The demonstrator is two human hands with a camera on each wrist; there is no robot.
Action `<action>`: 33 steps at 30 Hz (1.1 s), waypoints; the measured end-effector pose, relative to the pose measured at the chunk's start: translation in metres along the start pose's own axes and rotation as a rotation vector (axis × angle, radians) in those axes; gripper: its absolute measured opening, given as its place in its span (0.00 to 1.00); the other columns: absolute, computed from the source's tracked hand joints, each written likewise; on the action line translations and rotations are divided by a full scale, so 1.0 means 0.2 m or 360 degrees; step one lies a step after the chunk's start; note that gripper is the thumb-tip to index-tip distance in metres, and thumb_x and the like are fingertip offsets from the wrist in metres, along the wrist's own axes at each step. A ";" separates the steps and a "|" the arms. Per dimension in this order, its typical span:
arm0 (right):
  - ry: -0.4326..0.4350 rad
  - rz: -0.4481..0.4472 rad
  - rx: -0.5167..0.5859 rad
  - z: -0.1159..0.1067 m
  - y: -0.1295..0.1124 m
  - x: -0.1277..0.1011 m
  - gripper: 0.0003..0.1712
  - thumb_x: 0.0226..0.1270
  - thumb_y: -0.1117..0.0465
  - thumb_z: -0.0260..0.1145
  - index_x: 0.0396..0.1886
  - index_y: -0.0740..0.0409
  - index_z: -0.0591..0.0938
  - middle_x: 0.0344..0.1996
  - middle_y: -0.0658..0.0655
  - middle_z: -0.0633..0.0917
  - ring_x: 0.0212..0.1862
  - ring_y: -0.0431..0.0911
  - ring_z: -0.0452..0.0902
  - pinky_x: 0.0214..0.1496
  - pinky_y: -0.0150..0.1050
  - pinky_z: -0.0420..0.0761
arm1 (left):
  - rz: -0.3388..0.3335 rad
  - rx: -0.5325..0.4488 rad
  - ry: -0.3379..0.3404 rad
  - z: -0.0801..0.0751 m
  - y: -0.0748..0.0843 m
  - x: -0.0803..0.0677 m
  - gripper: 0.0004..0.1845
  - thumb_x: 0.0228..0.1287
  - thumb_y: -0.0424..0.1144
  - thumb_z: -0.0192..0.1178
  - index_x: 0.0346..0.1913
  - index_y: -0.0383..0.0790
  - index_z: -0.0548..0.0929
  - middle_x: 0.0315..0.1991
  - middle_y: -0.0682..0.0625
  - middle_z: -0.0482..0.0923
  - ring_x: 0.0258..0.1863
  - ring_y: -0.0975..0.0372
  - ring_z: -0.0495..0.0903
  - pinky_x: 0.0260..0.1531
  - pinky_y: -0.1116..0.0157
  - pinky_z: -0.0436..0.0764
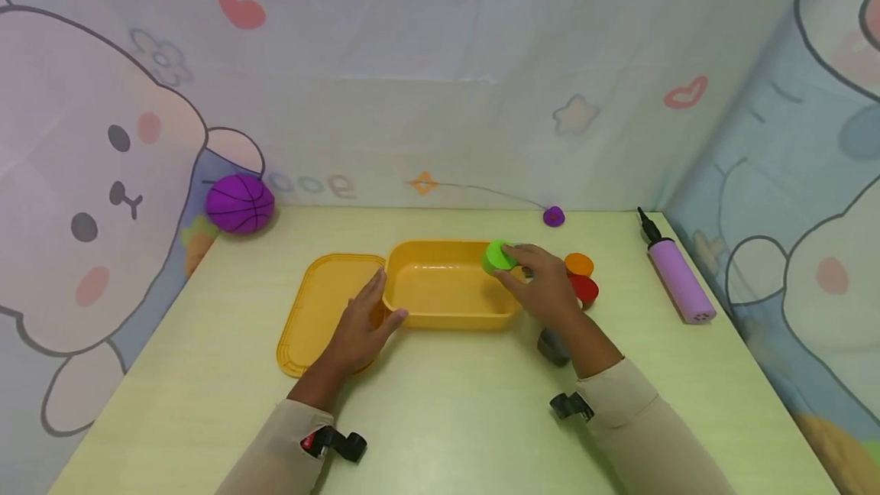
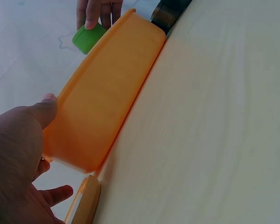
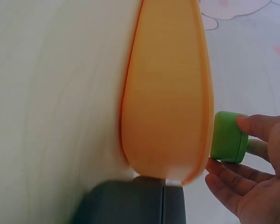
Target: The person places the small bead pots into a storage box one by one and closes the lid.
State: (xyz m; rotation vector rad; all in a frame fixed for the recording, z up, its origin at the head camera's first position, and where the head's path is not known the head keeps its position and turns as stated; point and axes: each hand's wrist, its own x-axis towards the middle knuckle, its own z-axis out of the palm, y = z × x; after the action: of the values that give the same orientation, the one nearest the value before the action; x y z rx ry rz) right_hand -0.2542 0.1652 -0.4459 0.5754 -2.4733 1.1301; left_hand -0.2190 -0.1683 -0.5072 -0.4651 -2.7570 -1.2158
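A yellow-orange plastic box stands without a lid mid-table, and its bare floor shows inside. At its left end, my left hand rests against the wall with fingers extended, the thumb at the rim. My right hand pinches a small green rounded case between thumb and fingers. The case is held over the box's right end at about rim height, and a thin seam runs round it near one side. Beneath the left hand, the flat yellow lid lies on the table, partly covered.
Right of the box lie an orange round piece, a red one and a dark grey object, partly behind the right arm. A purple hand pump lies far right. At the back are a purple ball and a small purple piece.
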 end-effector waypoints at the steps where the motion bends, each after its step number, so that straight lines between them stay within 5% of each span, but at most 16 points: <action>1: -0.0015 0.0015 -0.0016 0.02 -0.01 0.01 0.28 0.61 0.56 0.74 0.61 0.56 0.82 0.53 0.59 0.85 0.49 0.52 0.83 0.49 0.49 0.87 | -0.0002 0.0002 -0.0002 0.00 0.00 0.00 0.46 0.70 0.64 0.51 0.80 0.45 0.47 0.81 0.53 0.43 0.81 0.52 0.47 0.73 0.33 0.42; 26: -0.0340 0.0426 -0.0008 0.37 -0.15 0.22 0.29 0.58 0.55 0.76 0.59 0.57 0.83 0.56 0.56 0.85 0.52 0.49 0.84 0.56 0.43 0.84 | -0.0011 0.0024 0.0011 0.00 0.00 0.00 0.46 0.70 0.65 0.51 0.80 0.47 0.47 0.82 0.53 0.44 0.81 0.51 0.47 0.73 0.32 0.43; 33: -0.0415 0.0402 -0.0145 0.46 -0.17 0.25 0.27 0.58 0.54 0.76 0.57 0.58 0.84 0.55 0.56 0.86 0.52 0.49 0.83 0.56 0.44 0.83 | -0.0019 0.0018 0.0008 0.00 0.00 0.00 0.46 0.69 0.65 0.51 0.80 0.48 0.46 0.81 0.54 0.43 0.81 0.50 0.47 0.73 0.32 0.43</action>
State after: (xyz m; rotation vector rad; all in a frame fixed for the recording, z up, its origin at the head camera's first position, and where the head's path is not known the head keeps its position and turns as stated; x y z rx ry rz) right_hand -0.2945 0.0621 -0.4573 0.4149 -2.8716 1.0821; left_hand -0.2192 -0.1682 -0.5077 -0.4448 -2.7650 -1.2018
